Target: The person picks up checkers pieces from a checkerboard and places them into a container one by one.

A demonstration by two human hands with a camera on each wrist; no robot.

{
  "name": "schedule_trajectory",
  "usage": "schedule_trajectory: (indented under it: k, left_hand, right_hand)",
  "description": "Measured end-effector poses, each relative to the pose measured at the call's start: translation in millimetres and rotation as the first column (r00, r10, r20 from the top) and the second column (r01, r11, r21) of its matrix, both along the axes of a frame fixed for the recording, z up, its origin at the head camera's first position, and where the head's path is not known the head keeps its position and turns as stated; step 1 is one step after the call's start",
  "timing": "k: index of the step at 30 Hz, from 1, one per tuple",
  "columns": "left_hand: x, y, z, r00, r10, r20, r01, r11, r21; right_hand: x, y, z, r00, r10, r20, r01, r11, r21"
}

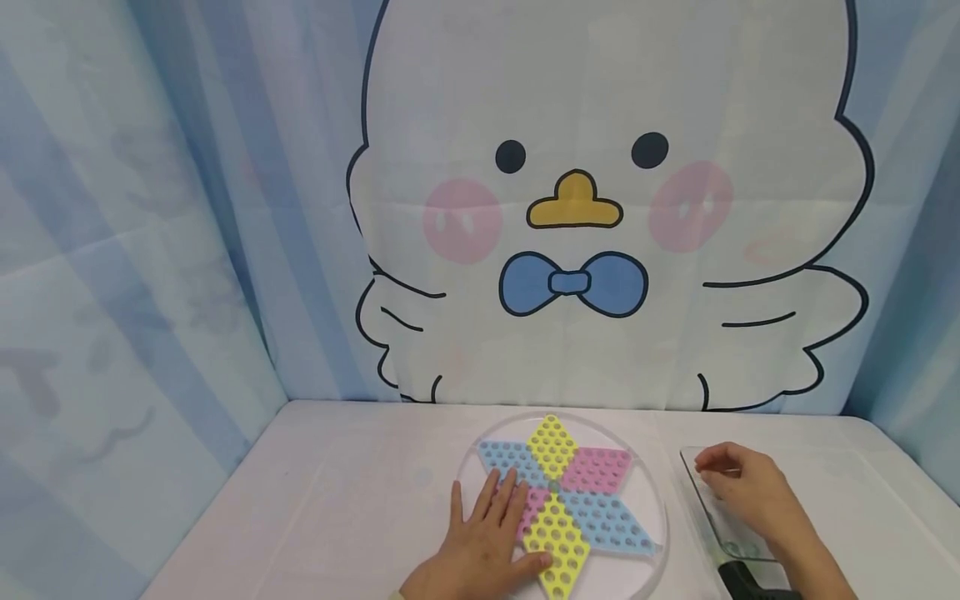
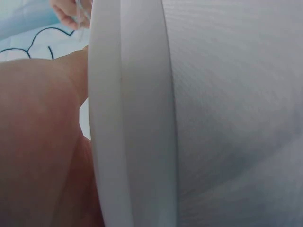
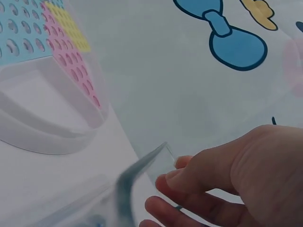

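Note:
A round white board [image 1: 651, 492] lies on the table, with a six-pointed star [image 1: 592, 500] of yellow, pink and blue perforated panels on it. My left hand [image 1: 491, 521] rests flat on the star's near-left part with its fingers straight; the left wrist view shows only my palm [image 2: 38, 142] and the board's rim [image 2: 132, 118]. To the right of the board, my right hand [image 1: 712, 468] curls its fingers over the far end of a clear plastic box [image 1: 731, 533]. In the right wrist view my fingers [image 3: 189, 189] pinch the clear box's edge [image 3: 142, 170], near the board [image 3: 42, 132].
A white tablecloth [image 1: 337, 500] covers the table. A curtain printed with a large cartoon chick [image 1: 585, 208] hangs close behind and wraps both sides. A dark object [image 1: 742, 579] lies at the near end of the clear box.

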State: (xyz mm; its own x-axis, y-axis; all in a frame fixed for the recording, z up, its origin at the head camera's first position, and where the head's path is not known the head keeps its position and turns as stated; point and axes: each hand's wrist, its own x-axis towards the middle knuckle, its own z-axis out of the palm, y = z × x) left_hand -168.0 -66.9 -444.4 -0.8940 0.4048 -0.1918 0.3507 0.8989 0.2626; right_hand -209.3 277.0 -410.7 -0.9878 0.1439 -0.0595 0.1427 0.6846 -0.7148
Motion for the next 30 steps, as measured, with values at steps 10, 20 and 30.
schedule_trajectory:
  k: [10,20,30]
  left_hand:
    - [-1.6,0.7,0.3,1.0,0.006,0.02,-0.006,1.0,-0.01]
    - [-2.6,1.8,0.4,0.999,0.014,0.038,-0.013,1.0,-0.01]
    - [-2.8,2.0,1.3,0.999,0.017,0.043,-0.017,1.0,-0.01]
  right_hand:
    - [9.0,-8.8,9.6,0.976,-0.017,-0.218,0.024,0.999,0.028]
    - [11.0,-29.3,11.4,0.931,0.016,-0.364,-0.047,0.996,-0.077]
    - [10.0,-58.1,13.2,0.933,0.09,-0.348,-0.125,0.989,-0.08]
